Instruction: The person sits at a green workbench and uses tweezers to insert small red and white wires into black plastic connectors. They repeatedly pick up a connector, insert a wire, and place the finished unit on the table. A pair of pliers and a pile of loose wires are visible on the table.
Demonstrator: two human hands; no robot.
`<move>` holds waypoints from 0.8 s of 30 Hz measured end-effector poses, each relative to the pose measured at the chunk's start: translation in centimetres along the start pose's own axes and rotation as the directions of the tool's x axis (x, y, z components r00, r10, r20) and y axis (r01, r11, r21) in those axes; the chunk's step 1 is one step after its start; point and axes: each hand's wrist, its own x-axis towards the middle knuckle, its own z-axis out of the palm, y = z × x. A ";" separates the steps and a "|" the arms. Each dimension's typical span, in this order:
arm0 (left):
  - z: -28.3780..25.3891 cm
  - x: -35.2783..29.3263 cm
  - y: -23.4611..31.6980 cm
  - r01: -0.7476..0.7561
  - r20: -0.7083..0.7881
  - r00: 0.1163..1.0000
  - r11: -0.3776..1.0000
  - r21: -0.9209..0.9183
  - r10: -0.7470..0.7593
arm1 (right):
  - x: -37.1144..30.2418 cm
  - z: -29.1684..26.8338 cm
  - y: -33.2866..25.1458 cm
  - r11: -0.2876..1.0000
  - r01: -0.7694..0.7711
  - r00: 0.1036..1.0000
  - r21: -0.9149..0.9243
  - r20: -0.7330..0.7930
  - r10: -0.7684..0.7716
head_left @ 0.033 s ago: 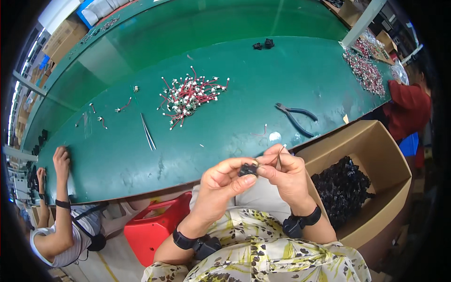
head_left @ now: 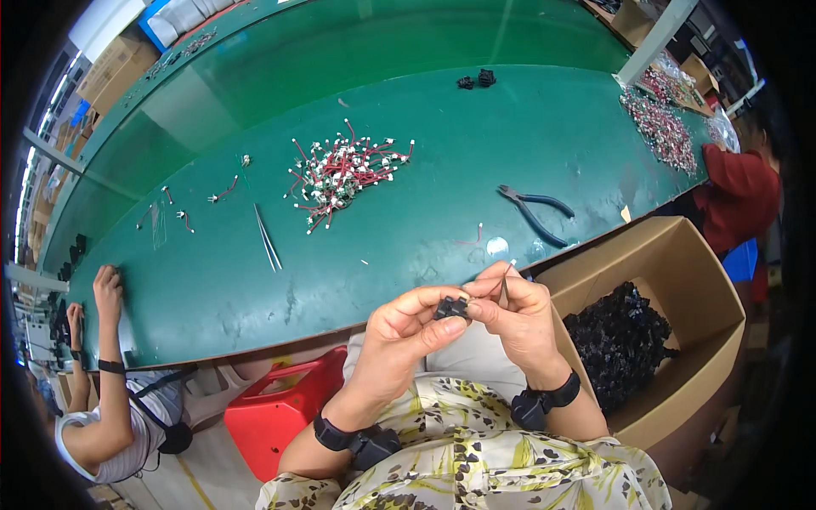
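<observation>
In front of my body, my left hand pinches a small black plastic part between thumb and fingers. My right hand is closed right beside it, thumb and fingertips meeting the part's right side. A thin wire with a white end sticks up from the right fingers. Next to the wire a narrow pointed metallic piece shows, its other end hidden in the hand. Beyond lies a heap of red wires with white connectors on the green table.
Silver tweezers and dark-handled pliers lie on the table. A cardboard box of black parts stands at my right. A red stool is at lower left. Co-workers sit at the left and right.
The black part has turned slightly in my fingers and my left hand has shifted a little to the right. The co-worker's hand at the left has moved slightly.
</observation>
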 end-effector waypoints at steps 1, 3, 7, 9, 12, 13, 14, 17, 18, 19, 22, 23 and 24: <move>-0.1 -0.1 -0.2 0.006 0.006 1.000 1.000 -0.009 -0.006 | -0.1 0.1 0.0 1.000 -0.004 1.000 0.011 -0.004 0.004; -0.3 -0.5 -0.5 0.021 0.018 1.000 0.999 -0.027 -0.021 | -0.5 0.0 -0.3 1.000 -0.026 1.000 0.010 0.008 0.026; -0.4 -1.0 -0.4 -0.017 0.005 1.000 1.000 0.023 0.017 | -1.3 -0.9 -1.1 0.995 0.033 0.997 -0.091 0.068 -0.027; -0.5 -1.1 -0.5 -0.007 0.057 0.998 1.000 0.000 0.007 | -1.4 -1.4 -1.1 0.982 0.095 0.993 -0.164 0.085 -0.081; -0.2 -1.2 -0.6 0.029 0.046 0.999 0.999 -0.027 -0.028 | -1.8 -2.2 -1.1 0.955 0.125 0.990 -0.269 0.091 -0.104; -0.1 -1.2 -0.6 0.035 0.043 0.998 0.999 -0.029 -0.034 | -1.9 -2.3 -1.3 0.945 0.129 0.990 -0.300 0.095 -0.105; 0.1 -1.2 -0.7 0.041 0.040 0.998 0.999 -0.032 -0.040 | -2.0 -2.3 -1.5 0.934 0.134 0.989 -0.331 0.099 -0.106; 0.4 -1.2 -0.9 0.043 0.015 0.999 0.999 -0.005 -0.043 | -2.1 -1.8 -2.4 0.939 0.129 0.991 -0.318 0.074 -0.112; 0.5 -1.3 -0.9 0.040 0.000 0.999 0.999 0.012 -0.040 | -2.1 -1.8 -2.3 0.929 0.118 0.993 -0.352 0.061 -0.103; 0.4 -1.3 -1.0 0.029 0.010 1.000 0.999 0.040 -0.030 | -2.2 -1.9 -2.2 0.917 0.106 0.994 -0.385 0.048 -0.094; 0.1 -1.2 -1.4 0.003 0.040 0.999 0.996 0.085 -0.007 | -2.4 -2.0 -2.6 0.898 0.080 0.997 -0.433 0.054 -0.063; 0.0 -1.3 -1.4 -0.001 0.053 0.999 0.997 0.076 -0.003 | -2.4 -2.0 -2.8 0.895 0.074 0.997 -0.440 0.064 -0.051; 0.0 -1.3 -1.5 -0.004 0.067 0.998 0.998 0.066 0.000 | -2.5 -2.1 -2.7 0.924 0.064 0.997 -0.377 0.058 -0.046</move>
